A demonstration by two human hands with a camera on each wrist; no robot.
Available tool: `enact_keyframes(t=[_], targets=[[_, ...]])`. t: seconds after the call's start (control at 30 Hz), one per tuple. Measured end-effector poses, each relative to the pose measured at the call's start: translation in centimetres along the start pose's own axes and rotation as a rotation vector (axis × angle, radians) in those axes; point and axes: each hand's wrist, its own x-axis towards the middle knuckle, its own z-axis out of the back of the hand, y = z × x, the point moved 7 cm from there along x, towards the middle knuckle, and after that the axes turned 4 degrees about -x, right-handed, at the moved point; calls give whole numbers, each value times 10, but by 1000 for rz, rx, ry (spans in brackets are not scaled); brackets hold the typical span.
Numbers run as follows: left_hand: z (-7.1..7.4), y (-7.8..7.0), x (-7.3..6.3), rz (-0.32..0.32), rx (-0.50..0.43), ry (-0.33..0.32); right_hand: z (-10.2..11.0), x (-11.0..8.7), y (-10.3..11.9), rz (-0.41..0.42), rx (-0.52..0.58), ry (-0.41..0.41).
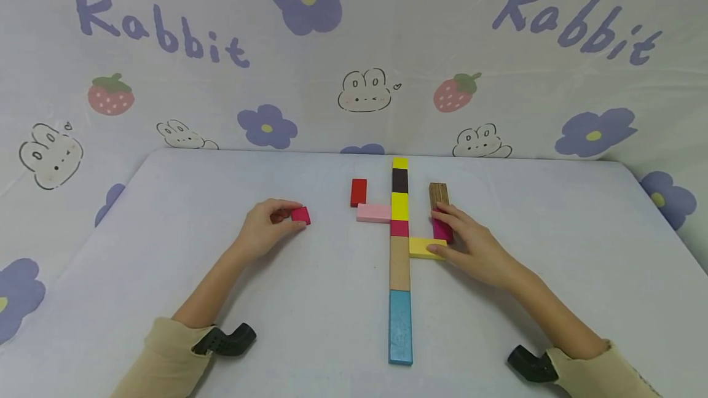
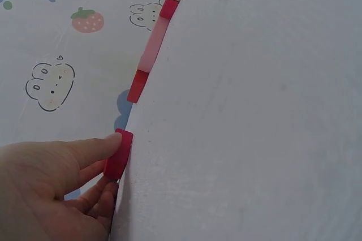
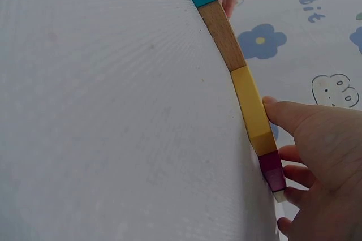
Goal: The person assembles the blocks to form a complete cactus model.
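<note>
In the head view, my left hand (image 1: 262,226) pinches a small crimson block (image 1: 300,215) between thumb and fingers, left of the block layout. My right hand (image 1: 478,247) lies at the layout's right side. Its thumb touches the yellow side block (image 1: 423,248), and its fairly straight fingers rest at the magenta block (image 1: 442,228) where that meets a brown wood-grain block (image 1: 438,194). The magenta block is partly hidden by the fingers. In the right wrist view, the thumb is against the yellow block's (image 3: 253,111) edge, with the fingers behind the magenta one (image 3: 273,171).
A straight column runs down the table (image 1: 310,324): yellow (image 1: 400,163), dark brown (image 1: 400,181), yellow (image 1: 399,206), crimson (image 1: 399,228), tan (image 1: 399,263), blue (image 1: 401,327). A pink block (image 1: 373,213) branches left, with a red block (image 1: 358,193) at its far end. A printed cloth (image 1: 310,78) hangs behind.
</note>
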Motion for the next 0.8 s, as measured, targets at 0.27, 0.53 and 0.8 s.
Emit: enact_keyframes(t=[0.27,0.53,0.8], targets=[[0,-3,1,-5,8,4,0,0,0,7,6,-2],[2,-8,5,-12,-20,7,-1,-1,-1,0,6,0],[3,-16,9,14,-31,19,0,-1,1,-3,10,-2]])
